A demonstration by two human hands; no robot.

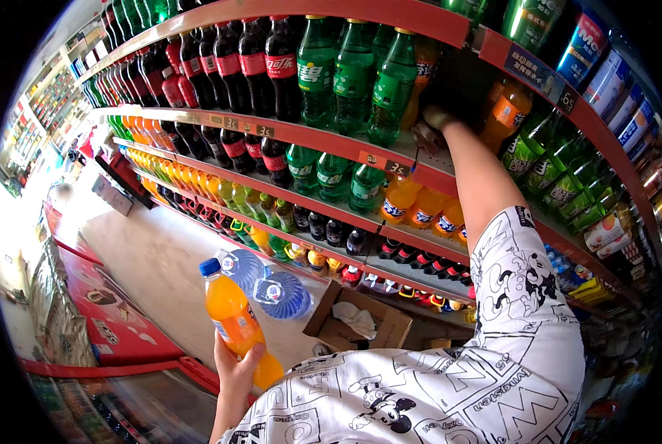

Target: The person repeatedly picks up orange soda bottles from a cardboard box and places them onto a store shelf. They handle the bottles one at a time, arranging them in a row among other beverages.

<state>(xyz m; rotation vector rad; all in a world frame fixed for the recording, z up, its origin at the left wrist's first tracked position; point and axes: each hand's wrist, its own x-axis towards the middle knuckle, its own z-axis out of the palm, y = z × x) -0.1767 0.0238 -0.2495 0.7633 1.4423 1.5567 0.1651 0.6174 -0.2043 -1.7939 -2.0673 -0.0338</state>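
My left hand [236, 363] is wrapped around an orange soda bottle [235, 316] with a blue cap, tilted, low in front of my body. My right arm reaches into a gap on the upper shelf, where my right hand [439, 119] is in shadow; a crumpled cloth or similar item [426, 137] seems to lie at its fingers. Whether the hand grips anything is hard to see. Left of the gap stand green Sprite bottles [391, 89] and an orange soda bottle [420, 72]; another orange soda bottle [506, 114] stands to its right.
Cola bottles [281, 64] fill the shelf further left, with rows of drinks below. Large water jugs [284, 295] and an open cardboard box [383, 322] sit on the floor. A red chest cooler [114, 311] stands at left; cans [583, 47] line the upper right.
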